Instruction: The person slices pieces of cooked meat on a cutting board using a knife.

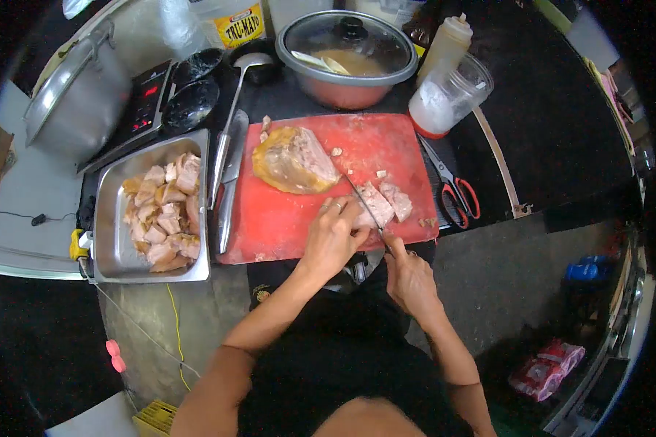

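My right hand [413, 282] grips the handle of a kitchen knife [366, 205], whose blade lies against pale cooked chicken on the red cutting board [306, 226]. With fingers bent, my left hand [333, 234] presses on the chicken piece [372, 197] left of and under the blade. Another cut chunk [397, 202] sits just right of it. Farther back on the board rests a large chicken breast [293, 162] with yellowish skin, its cut face toward the right. My left fingertips are partly hidden around the piece.
A steel tray [113, 247] of chicken chunks stands left, beside a second knife [229, 189] and a ladle [222, 138]. Red-handled scissors [455, 193] lie right of the board. Behind are a lidded pot [353, 93], squeeze bottle [444, 47], plastic container [444, 102] and scale [142, 105].
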The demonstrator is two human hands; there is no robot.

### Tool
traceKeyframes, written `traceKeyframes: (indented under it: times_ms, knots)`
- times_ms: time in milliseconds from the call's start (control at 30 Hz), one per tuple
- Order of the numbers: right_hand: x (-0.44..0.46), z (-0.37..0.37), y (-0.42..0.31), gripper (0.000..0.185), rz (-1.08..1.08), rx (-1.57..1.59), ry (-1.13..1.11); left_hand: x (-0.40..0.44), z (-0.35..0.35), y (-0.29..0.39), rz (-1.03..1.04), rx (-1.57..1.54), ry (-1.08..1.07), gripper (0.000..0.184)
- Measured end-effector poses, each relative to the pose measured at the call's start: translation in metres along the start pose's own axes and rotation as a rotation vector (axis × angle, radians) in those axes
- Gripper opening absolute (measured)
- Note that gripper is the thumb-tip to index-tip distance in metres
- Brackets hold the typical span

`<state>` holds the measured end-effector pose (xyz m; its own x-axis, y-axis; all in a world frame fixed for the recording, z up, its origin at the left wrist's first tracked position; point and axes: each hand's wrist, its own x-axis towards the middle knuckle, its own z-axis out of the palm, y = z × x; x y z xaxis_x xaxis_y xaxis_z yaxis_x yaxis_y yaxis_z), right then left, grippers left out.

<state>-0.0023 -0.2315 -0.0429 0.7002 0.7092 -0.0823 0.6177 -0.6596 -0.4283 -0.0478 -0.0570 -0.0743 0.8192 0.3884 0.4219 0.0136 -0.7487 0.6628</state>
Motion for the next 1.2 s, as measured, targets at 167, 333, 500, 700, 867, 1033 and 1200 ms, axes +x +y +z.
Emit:
traceKeyframes:
  times_ms: [167,333,500,700,867,1033,1200]
  knots:
    - [-0.027,0.004,0.007,0.044,0.001,0.008,0.027,-0.002,0.01,-0.007,0.046,0.033,0.077,0.033]
    - [-0.053,0.0,0.009,0.04,0.035,0.039,0.028,0.0,0.004,-0.003,-0.007,0.081,0.067,0.031]
    - [-0.038,-0.007,0.024,0.035,-0.086,0.244,0.101,-0.002,0.001,-0.001,-0.019,0.076,0.041,0.039]
    - [-0.026,-0.025,0.024,0.03,-0.024,0.523,0.151,0.0,-0.003,0.01,-0.005,0.136,-0.026,0.05]
    - [-0.039,-0.04,0.033,0.034,0.06,0.544,0.29,0.008,0.014,0.035,0.022,0.331,-0.212,0.08]
    - [-0.06,-0.034,0.052,0.035,0.073,0.575,0.338,0.042,0.016,0.04,-0.021,0.41,-0.527,0.073]
    - [-0.071,-0.031,0.057,0.037,0.141,0.627,0.322,0.042,0.024,0.019,0.007,0.373,-0.426,0.055]
